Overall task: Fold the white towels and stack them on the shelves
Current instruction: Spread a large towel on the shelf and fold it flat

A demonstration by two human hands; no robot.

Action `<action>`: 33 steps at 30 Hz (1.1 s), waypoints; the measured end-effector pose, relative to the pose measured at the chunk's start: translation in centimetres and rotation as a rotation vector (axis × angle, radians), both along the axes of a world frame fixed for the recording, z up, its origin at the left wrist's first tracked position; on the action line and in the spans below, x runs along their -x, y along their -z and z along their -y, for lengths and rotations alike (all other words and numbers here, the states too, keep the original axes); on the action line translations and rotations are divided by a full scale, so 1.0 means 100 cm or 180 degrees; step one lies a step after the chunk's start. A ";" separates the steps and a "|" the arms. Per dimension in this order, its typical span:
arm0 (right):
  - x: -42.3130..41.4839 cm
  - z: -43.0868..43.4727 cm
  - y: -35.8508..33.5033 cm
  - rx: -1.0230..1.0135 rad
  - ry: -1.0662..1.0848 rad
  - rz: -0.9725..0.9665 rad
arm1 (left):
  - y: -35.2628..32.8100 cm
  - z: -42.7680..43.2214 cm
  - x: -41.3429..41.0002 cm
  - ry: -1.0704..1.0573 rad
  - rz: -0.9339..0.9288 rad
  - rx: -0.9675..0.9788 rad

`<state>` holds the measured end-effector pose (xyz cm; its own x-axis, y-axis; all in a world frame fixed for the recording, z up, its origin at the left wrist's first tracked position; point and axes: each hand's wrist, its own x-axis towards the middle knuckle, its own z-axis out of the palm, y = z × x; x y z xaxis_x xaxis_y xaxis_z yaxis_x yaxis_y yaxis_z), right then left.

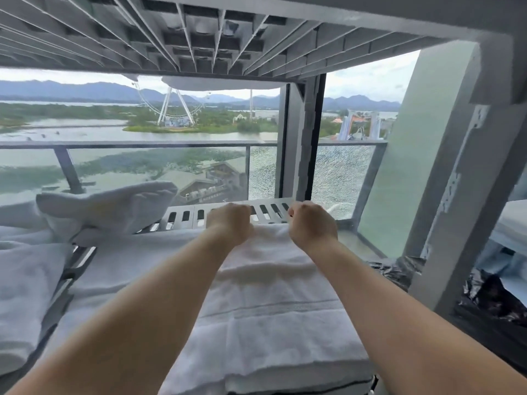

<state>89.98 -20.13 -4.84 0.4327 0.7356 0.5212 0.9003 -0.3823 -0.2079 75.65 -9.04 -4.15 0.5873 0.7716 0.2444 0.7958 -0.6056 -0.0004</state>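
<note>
A folded white towel (271, 303) lies flat on a grey slatted plastic shelf (265, 210), its long side running away from me. Both my arms reach into the shelf. My left hand (229, 222) and my right hand (312, 223) are at the towel's far edge, fingers curled down over it; the fingertips are hidden, and both seem to grip the edge. More white towels lie on the same shelf to the left: a rumpled folded one (111, 208) at the back and a flatter one (25, 289) at the front left.
The ribbed underside of the upper shelf (199, 38) hangs close overhead. A grey upright post (462, 195) bounds the shelf on the right, with black plastic film (490, 297) beside it. Behind the shelf are a window frame (302, 138) and a glass balcony railing (142, 143).
</note>
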 end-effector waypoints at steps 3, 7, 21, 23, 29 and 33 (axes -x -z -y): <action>-0.012 -0.013 0.013 0.0887 0.0186 -0.0266 | 0.014 -0.020 -0.005 0.0105 0.0050 0.0097; -0.024 -0.027 0.017 0.1279 0.0416 -0.0035 | 0.025 -0.041 -0.011 0.0403 0.0262 0.0139; -0.023 -0.060 0.034 0.0399 -0.0043 -0.0356 | 0.038 -0.073 -0.013 0.1008 0.0594 0.0249; -0.023 -0.058 0.037 0.0482 -0.0179 -0.0495 | 0.040 -0.070 -0.008 0.1069 0.0454 0.0315; -0.019 -0.045 0.042 0.0738 -0.0319 -0.0471 | 0.046 -0.042 0.013 0.1048 0.0374 0.0537; 0.000 -0.032 0.047 -0.0136 -0.0596 0.0023 | 0.040 -0.014 0.027 0.0950 0.0220 0.0562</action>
